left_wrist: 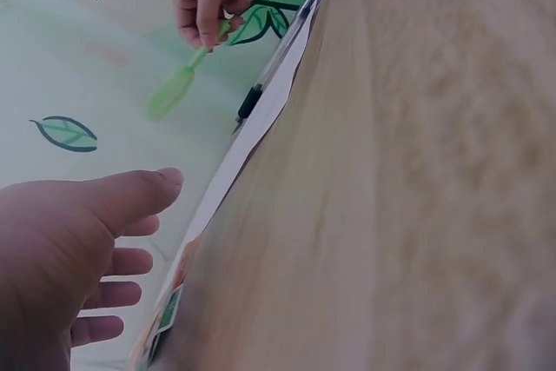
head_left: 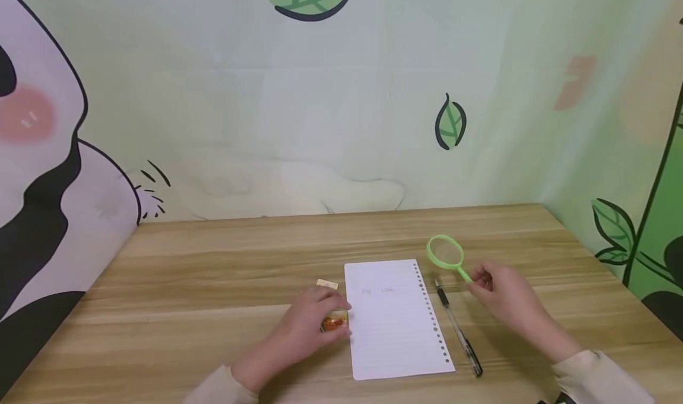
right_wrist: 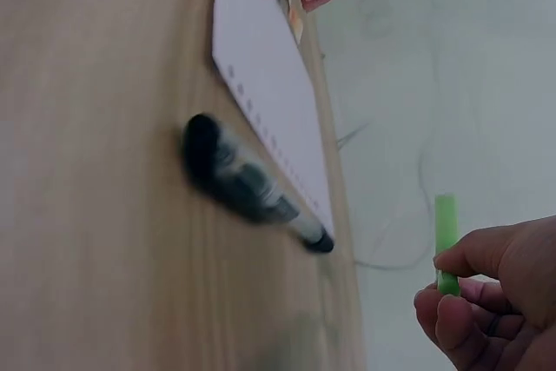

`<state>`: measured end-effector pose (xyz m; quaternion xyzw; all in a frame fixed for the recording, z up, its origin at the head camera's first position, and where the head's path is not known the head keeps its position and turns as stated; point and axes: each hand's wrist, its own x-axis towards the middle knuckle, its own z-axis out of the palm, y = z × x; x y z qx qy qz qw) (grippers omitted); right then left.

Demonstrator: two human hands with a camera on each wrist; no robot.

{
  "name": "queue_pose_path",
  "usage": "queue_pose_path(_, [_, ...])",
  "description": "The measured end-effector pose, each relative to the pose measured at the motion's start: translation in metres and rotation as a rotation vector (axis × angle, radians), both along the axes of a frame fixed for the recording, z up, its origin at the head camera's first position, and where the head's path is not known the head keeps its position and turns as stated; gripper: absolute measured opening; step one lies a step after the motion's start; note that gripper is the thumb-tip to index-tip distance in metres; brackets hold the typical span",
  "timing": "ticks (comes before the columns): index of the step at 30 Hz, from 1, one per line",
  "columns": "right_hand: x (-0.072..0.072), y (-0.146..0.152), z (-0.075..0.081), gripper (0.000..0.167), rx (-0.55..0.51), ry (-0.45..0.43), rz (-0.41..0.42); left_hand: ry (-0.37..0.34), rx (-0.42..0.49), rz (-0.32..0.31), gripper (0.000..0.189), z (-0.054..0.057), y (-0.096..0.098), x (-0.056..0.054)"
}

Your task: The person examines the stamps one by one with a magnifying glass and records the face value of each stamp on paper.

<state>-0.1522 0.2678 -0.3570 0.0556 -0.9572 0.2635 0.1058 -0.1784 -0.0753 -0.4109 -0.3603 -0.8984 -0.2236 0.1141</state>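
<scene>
My right hand (head_left: 507, 294) pinches the handle of a green magnifying glass (head_left: 447, 251) between thumb and fingers, its round lens pointing away from me. In the right wrist view the green handle (right_wrist: 446, 236) shows between the fingertips. My left hand (head_left: 309, 318) is over a small picture card or packet (head_left: 335, 321), with thumb and fingers spread and partly covering it. The left wrist view shows those fingers apart from one another, just above that item. Beside it lies a white lined sheet (head_left: 397, 333) with faint writing near the top and punched holes along its right edge.
A black-capped clear pen (head_left: 456, 324) lies slantwise between the sheet and my right hand. Everything rests on a wood-grain table (head_left: 213, 273). Behind it rises a wall (head_left: 213, 95) printed with leaves and a panda-like figure.
</scene>
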Motion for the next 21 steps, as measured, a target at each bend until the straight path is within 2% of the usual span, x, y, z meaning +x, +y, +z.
queue_pose_path(5, [0.005,0.016,-0.014,0.009,0.014,-0.013,-0.037,-0.013,-0.029,-0.019,0.034,-0.004,0.002,0.002])
queue_pose_path(11, [0.013,0.029,-0.026,0.01,-0.027,-0.095,-0.065,0.018,-0.032,-0.044,0.036,-0.007,0.003,0.002])
queue_pose_path(21, [0.017,0.031,-0.032,0.008,-0.012,-0.203,-0.092,-0.005,-0.048,-0.013,0.039,-0.01,0.003,0.002])
